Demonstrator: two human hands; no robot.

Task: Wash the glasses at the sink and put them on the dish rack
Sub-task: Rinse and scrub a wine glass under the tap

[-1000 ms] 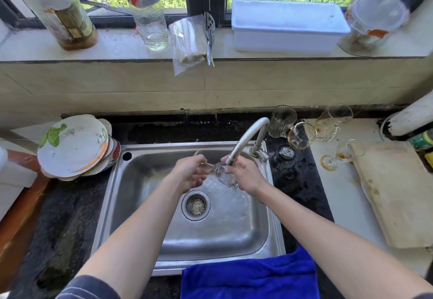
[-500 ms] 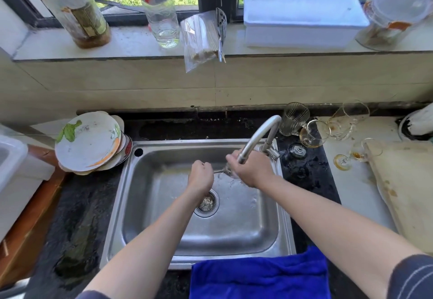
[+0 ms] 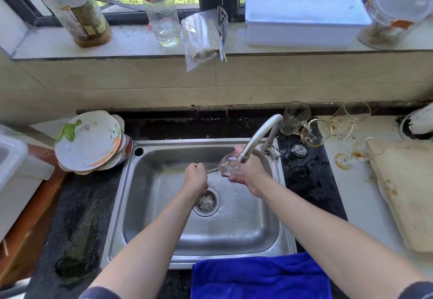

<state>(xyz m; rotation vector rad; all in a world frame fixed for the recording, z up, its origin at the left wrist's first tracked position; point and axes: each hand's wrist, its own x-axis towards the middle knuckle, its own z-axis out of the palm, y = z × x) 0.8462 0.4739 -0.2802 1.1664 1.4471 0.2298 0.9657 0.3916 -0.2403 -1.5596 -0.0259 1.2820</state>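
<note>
A clear stemmed glass (image 3: 228,166) lies sideways under the spout of the faucet (image 3: 260,138), over the steel sink (image 3: 145,205). My right hand (image 3: 250,173) cups its bowl from below. My left hand (image 3: 195,176) is closed around the stem end, which points left. On the counter right of the faucet stand a ribbed tumbler (image 3: 294,117), two tipped wine glasses (image 3: 315,133) (image 3: 349,120) with brown residue, and a small stemmed glass (image 3: 358,153) lying on its side.
Stacked plates (image 3: 90,141) sit left of the sink. A white bin (image 3: 11,165) is at far left. A blue towel (image 3: 260,277) hangs over the sink's front edge. A wooden cutting board (image 3: 407,191) lies at right. Bottles, a jar and a white box (image 3: 304,19) line the windowsill.
My right hand has turned palm-up beneath the glass bowl, so the bowl now shows under the spout. My left hand stays closed on the stem.
</note>
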